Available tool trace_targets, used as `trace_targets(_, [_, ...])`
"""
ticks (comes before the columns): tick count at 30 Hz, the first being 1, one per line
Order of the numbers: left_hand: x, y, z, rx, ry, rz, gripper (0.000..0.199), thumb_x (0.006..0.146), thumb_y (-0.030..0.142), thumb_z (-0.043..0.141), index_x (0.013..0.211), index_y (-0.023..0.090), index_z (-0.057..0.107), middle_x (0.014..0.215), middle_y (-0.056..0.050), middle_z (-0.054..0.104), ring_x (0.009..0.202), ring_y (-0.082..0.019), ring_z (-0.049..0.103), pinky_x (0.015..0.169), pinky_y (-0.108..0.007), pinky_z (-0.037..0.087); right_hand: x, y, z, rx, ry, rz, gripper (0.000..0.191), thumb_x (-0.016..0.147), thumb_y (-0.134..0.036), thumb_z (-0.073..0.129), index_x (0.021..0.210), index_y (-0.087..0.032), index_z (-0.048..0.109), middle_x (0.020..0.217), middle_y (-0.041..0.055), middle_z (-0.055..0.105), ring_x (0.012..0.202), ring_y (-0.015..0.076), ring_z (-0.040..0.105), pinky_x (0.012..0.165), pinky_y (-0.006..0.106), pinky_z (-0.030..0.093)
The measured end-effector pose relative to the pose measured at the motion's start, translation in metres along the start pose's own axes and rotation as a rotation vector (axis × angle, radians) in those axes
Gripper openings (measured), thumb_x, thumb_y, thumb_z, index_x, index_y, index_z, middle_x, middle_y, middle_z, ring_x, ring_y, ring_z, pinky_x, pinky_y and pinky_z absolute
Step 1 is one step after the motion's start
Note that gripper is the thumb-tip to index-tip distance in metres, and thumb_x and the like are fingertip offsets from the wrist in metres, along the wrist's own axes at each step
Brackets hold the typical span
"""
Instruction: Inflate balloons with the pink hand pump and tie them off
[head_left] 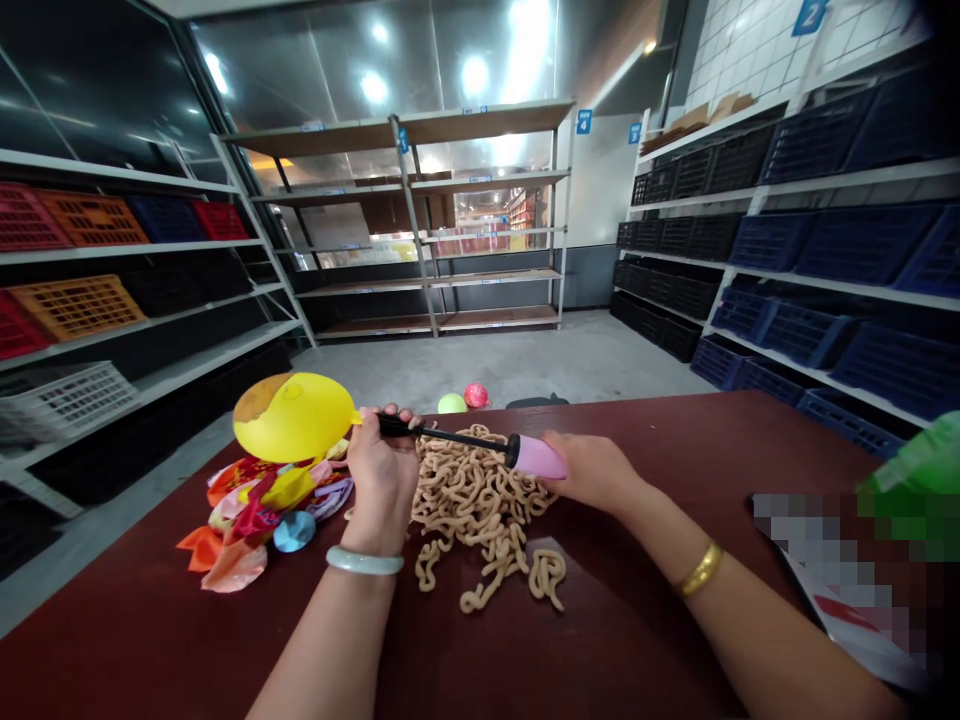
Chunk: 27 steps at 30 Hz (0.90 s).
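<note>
My left hand [382,465] is closed around the neck of a partly inflated yellow balloon [307,415] and the black end of a balloon pump [472,438]. The balloon bulges out to the left of this hand. On the pump's pink barrel [536,457], my right hand [589,470] is wrapped at the other end. A black rod shows between barrel and left end, so the pump is drawn out. Below it lies a heap of beige, twisted, rope-like pieces [480,510]. Left of my left wrist rests a pile of flat, colourful balloons [251,520].
Everything lies on a dark red table [600,640]. A green ball [451,403] and a red ball [476,395] show beyond its far edge. At right are a blurred green object [919,465] and a partly pixelated flat item [847,590]. Shelves with crates [817,240] stand around.
</note>
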<state>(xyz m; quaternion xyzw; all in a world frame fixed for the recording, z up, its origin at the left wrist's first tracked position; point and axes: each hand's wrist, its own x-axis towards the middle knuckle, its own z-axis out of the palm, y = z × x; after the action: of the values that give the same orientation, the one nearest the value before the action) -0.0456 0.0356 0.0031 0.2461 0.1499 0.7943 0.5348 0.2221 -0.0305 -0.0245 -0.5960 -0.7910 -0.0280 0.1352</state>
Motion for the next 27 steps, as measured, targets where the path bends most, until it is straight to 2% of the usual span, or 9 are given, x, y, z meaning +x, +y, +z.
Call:
trace_targets(3, [-0.022, -0.021, 0.01, 0.015, -0.024, -0.015, 0.018, 0.082, 0.026, 0.065, 0.079, 0.019, 0.048, 0.072, 0.0, 0.054, 0.065, -0.013, 0.055, 0.064, -0.029, 0.047, -0.001, -0.005, 0.002, -0.063, 0.005, 0.071, 0.037, 0.081, -0.054, 0.055, 0.099, -0.022, 0.053, 0.093, 0.0074, 0.069, 0.084, 0.0244, 0.066, 0.065, 0.03, 0.038])
trace_targets(8, [-0.067, -0.054, 0.029, 0.041, -0.057, -0.136, 0.021, 0.081, 0.029, 0.067, 0.08, 0.019, 0.049, 0.077, 0.0, 0.056, 0.067, -0.013, 0.056, 0.068, -0.029, 0.048, -0.004, -0.025, 0.003, -0.069, 0.004, 0.109, 0.038, 0.082, -0.056, 0.053, 0.099, -0.022, 0.05, 0.091, 0.0085, 0.069, 0.081, 0.0246, 0.067, 0.064, 0.03, 0.04])
trace_targets(13, [-0.088, -0.059, 0.041, 0.064, -0.078, -0.173, 0.018, 0.083, 0.028, 0.067, 0.081, 0.019, 0.051, 0.08, 0.0, 0.057, 0.071, -0.012, 0.056, 0.075, -0.03, 0.049, -0.006, -0.038, 0.001, -0.032, 0.04, 0.144, 0.04, 0.081, -0.057, 0.055, 0.098, -0.021, 0.051, 0.089, 0.0089, 0.069, 0.079, 0.0252, 0.066, 0.064, 0.031, 0.041])
trace_targets(16, [-0.084, -0.052, 0.042, 0.077, -0.107, -0.165, 0.016, 0.083, 0.026, 0.065, 0.081, 0.018, 0.052, 0.08, -0.001, 0.056, 0.071, -0.013, 0.056, 0.072, -0.029, 0.049, -0.006, -0.042, 0.001, -0.006, 0.07, 0.113, 0.034, 0.081, -0.05, 0.057, 0.099, -0.021, 0.051, 0.094, 0.0088, 0.068, 0.084, 0.0249, 0.066, 0.066, 0.031, 0.041])
trace_targets(19, [-0.07, -0.04, 0.041, 0.089, -0.124, -0.141, 0.015, 0.083, 0.024, 0.064, 0.08, 0.018, 0.051, 0.078, -0.001, 0.054, 0.069, -0.014, 0.055, 0.066, -0.029, 0.048, -0.004, -0.043, 0.0, 0.015, 0.055, 0.072, 0.037, 0.082, -0.049, 0.056, 0.105, -0.022, 0.049, 0.098, 0.0074, 0.068, 0.086, 0.0243, 0.065, 0.067, 0.031, 0.042])
trace_targets(22, [-0.045, -0.02, 0.033, 0.087, -0.126, -0.081, 0.013, 0.084, 0.022, 0.062, 0.079, 0.018, 0.05, 0.076, -0.001, 0.053, 0.069, -0.015, 0.055, 0.065, -0.029, 0.048, -0.001, -0.037, -0.002, 0.003, 0.029, 0.066, 0.039, 0.083, -0.053, 0.054, 0.106, -0.022, 0.049, 0.098, 0.0074, 0.068, 0.088, 0.0247, 0.065, 0.068, 0.031, 0.043])
trace_targets(23, [-0.035, -0.013, 0.029, 0.077, -0.111, -0.039, 0.012, 0.084, 0.021, 0.061, 0.08, 0.019, 0.05, 0.075, -0.001, 0.053, 0.069, -0.014, 0.055, 0.065, -0.029, 0.048, 0.0, -0.033, -0.002, -0.009, 0.024, 0.07, 0.039, 0.083, -0.053, 0.054, 0.106, -0.022, 0.049, 0.099, 0.0076, 0.068, 0.089, 0.025, 0.065, 0.069, 0.032, 0.043])
trace_targets(27, [-0.001, 0.005, 0.01, 0.048, -0.035, -0.017, 0.013, 0.088, 0.022, 0.055, 0.077, 0.018, 0.049, 0.071, 0.0, 0.052, 0.063, -0.014, 0.053, 0.061, -0.028, 0.047, 0.001, -0.019, -0.004, -0.049, -0.01, 0.091, 0.041, 0.082, -0.052, 0.056, 0.109, -0.021, 0.05, 0.102, 0.0089, 0.068, 0.09, 0.0256, 0.065, 0.07, 0.031, 0.044])
